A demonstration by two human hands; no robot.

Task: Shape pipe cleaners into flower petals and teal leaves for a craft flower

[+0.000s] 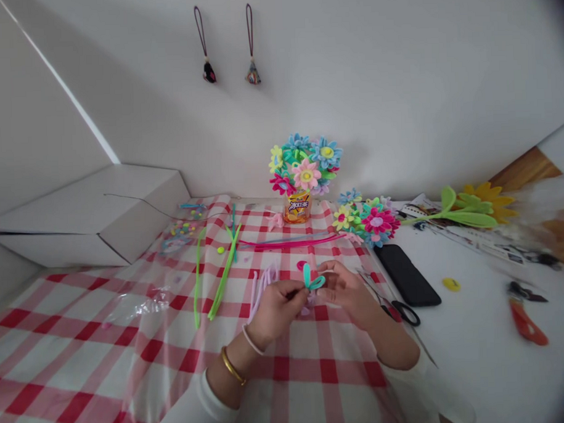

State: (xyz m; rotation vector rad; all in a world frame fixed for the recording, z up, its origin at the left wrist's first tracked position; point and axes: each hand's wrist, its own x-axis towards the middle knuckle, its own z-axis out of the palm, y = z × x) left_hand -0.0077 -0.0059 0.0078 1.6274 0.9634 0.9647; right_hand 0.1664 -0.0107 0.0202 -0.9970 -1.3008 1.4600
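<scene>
My left hand (278, 304) pinches a teal pipe cleaner (307, 275) bent into narrow loops, one standing up and one leaning right. My right hand (347, 292) has its thumb and fingers curled at the right-hand loop; the exact contact there is hard to make out. Just beneath and left of the hands lie lilac pipe cleaners (266, 277), partly covered by my left hand. A small magenta piece (301, 266) lies just behind the loops. Scissors (406, 312) with black handles rest by my right wrist.
Green pipe cleaners (225, 281) and magenta ones (292, 242) lie on the checked cloth (79, 366). Behind stands a cup (297, 209) of pipe-cleaner flowers, with another bunch (375, 219) to its right. A phone (407, 275), orange-handled pliers (526, 317) and a white box (111, 217) flank the area.
</scene>
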